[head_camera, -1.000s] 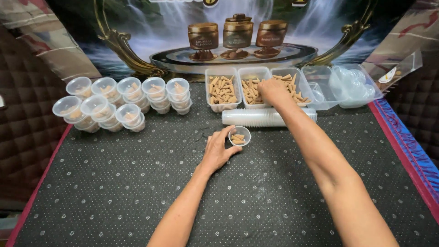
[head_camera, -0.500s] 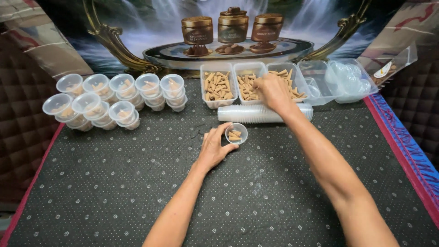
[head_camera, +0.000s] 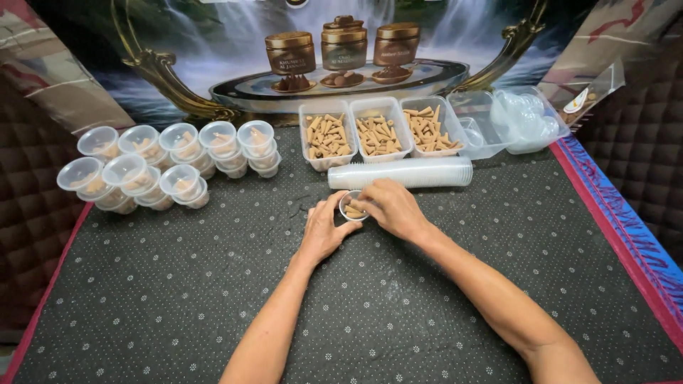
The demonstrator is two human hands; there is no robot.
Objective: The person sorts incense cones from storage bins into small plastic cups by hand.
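While the left hand (head_camera: pixel 321 231) cups the small clear cup (head_camera: pixel 351 206) from its left side, the right hand (head_camera: pixel 393 208) pinches tan cones over its rim; both hands touch it, cup between them.

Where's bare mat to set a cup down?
Free: near mat left of the left hand, below the stacked lidded cups; also right of the right hand, toward the red edge. Crowded: far edge, trays, sleeve of cups.
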